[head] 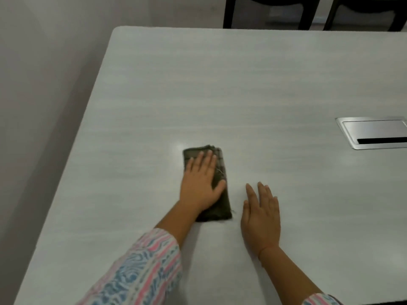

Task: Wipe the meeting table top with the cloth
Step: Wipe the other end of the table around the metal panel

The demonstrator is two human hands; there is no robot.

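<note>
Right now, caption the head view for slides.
Left hand presses a folded dark cloth on the meeting table; right hand rests flat beside it.

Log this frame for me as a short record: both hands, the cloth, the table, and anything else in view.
left hand: flat on the cloth, fingers straight, pressing it onto the table
right hand: flat on the bare table top, just right of the cloth, not touching it
cloth: dark, folded into a long strip
table: pale top with faint grain
cable hatch: metal, set into the top at the right, cut off by the frame
chairs: dark, beyond the far edge
</note>
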